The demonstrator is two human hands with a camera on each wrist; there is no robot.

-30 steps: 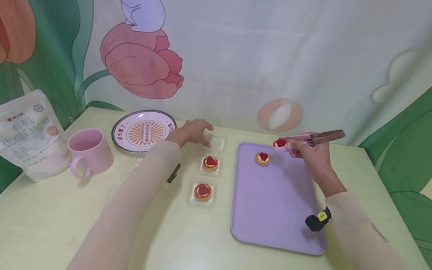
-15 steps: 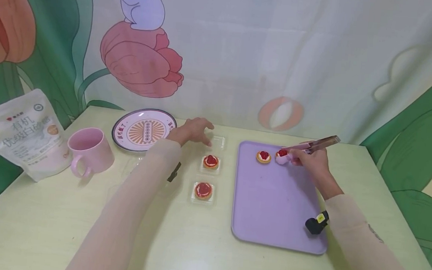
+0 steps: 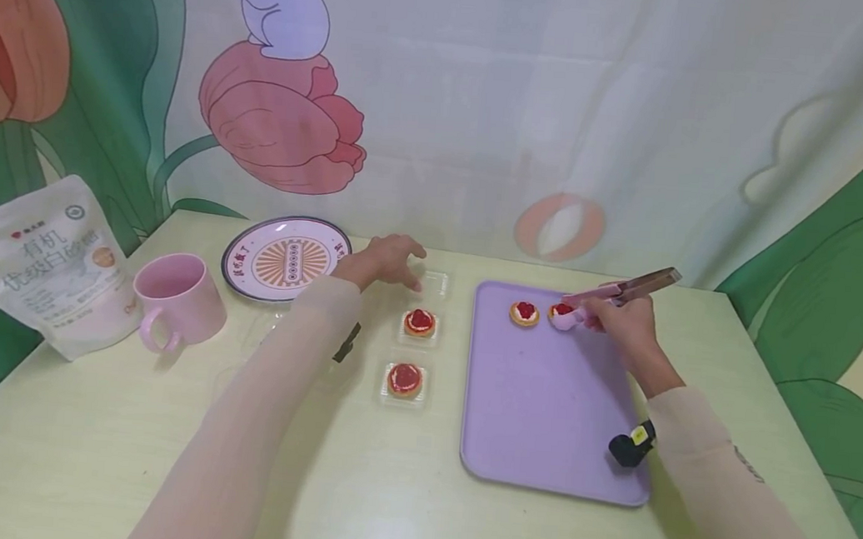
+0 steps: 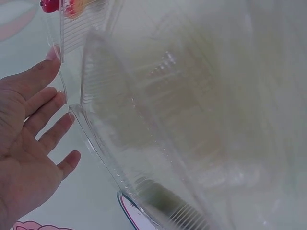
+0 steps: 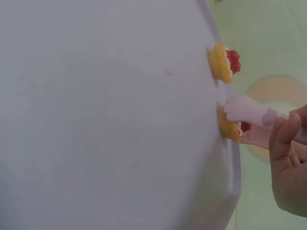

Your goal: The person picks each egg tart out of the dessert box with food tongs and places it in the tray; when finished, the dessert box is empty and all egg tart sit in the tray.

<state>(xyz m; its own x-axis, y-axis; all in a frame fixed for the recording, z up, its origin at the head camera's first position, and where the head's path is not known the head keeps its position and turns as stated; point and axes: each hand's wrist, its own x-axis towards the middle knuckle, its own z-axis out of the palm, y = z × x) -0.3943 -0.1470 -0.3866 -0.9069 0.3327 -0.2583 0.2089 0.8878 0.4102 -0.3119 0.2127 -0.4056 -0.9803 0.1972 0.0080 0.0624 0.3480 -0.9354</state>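
My right hand [image 3: 629,323] grips pink tongs [image 3: 646,286] with paw-shaped tips. Those tips sit on either side of a berry tart [image 5: 228,125] at the far edge of the lilac tray [image 3: 557,412]. Beside it on the tray is a second berry tart [image 5: 219,63] with a yellow crust and red topping. On the left, my left hand [image 3: 390,260] has its fingers spread, and its fingertips are at the edge of a clear plastic box [image 3: 437,285]. Two red-topped tarts, a nearer tart [image 3: 404,379] and a farther tart [image 3: 419,322], sit in clear boxes in front of that hand.
A patterned plate [image 3: 251,269], a pink mug [image 3: 192,307] and a white pouch [image 3: 63,277] stand at the left. More clear plastic [image 3: 257,332] lies partly hidden beneath my left forearm. A printed curtain [image 3: 456,138] hangs behind the table.
My right hand has lowered the tart in the tongs down to the tray, next to the other one. The left hand has stayed in place.
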